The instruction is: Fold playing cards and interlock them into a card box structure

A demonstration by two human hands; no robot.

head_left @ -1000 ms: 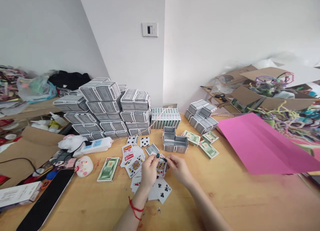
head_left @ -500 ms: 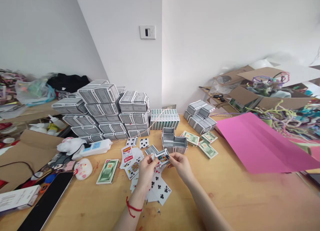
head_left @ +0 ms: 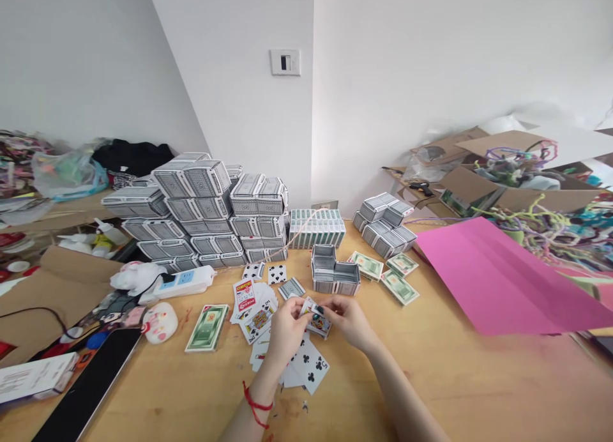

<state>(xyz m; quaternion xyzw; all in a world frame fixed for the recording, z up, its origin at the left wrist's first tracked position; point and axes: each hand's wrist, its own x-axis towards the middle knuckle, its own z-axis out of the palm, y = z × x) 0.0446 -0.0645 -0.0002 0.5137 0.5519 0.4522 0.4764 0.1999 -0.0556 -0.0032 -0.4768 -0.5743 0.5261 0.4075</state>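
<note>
Between my two hands is a playing card (head_left: 317,325) with its face toward me and its edges folded. My left hand (head_left: 286,330) pinches its left side, and my right hand (head_left: 348,320) grips it at the upper right. Just below and to the left lie loose face-up playing cards (head_left: 308,363), fanned over the table, with a king and a five of clubs showing. A face-down card (head_left: 291,289) rests beyond my left fingers. Behind my hands stands an L-shaped piece of folded cards (head_left: 335,277).
Stacked folded-card blocks (head_left: 201,209) rise at the back left, with a smaller stack (head_left: 385,221) at the back right. Green card packs (head_left: 400,287) lie on the wooden table (head_left: 460,384). A pink sheet (head_left: 507,276) is at right, a power strip (head_left: 184,282) at left.
The card between my hands has been turned and lowered slightly, showing more of its face. My fingers have shifted along its upper edge. The surrounding things stay in place.
</note>
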